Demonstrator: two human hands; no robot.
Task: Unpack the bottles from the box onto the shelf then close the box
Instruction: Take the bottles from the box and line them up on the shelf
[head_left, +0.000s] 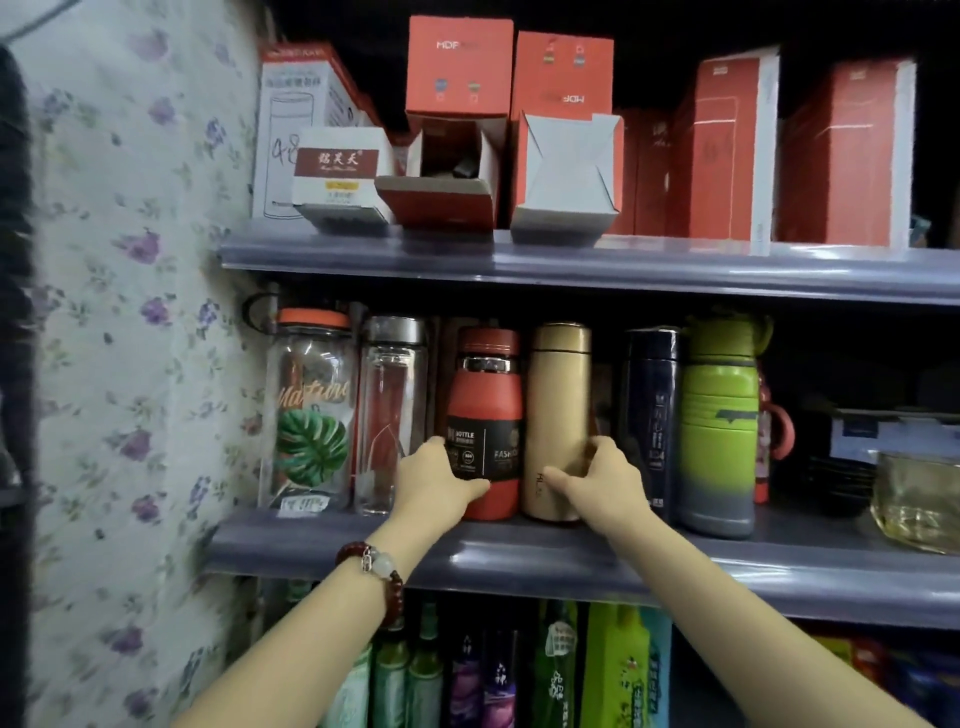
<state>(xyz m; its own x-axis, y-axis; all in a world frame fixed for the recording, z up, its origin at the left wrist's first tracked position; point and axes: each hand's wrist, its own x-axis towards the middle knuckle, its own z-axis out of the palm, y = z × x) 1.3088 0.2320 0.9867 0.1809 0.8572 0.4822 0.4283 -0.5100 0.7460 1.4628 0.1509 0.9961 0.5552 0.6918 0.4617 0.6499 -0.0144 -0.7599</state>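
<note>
A red bottle (485, 410) with a black label stands upright on the middle shelf (519, 558). My left hand (434, 480) grips its lower left side. Right beside it stands a gold bottle (558, 410), and my right hand (605, 478) holds its lower right side. On the upper shelf (571, 265) an orange box (452, 171) lies with its end flaps open towards me. Next to it is another orange box (566, 171) with its white flaps folded shut.
Two clear bottles (311, 410) stand left of the red one. A dark blue bottle (652, 410) and a green one (719, 431) stand to the right. More orange boxes (727, 150) fill the upper shelf. A flowered cloth (135, 338) hangs at the left. Packaged bottles (498, 675) line the bottom shelf.
</note>
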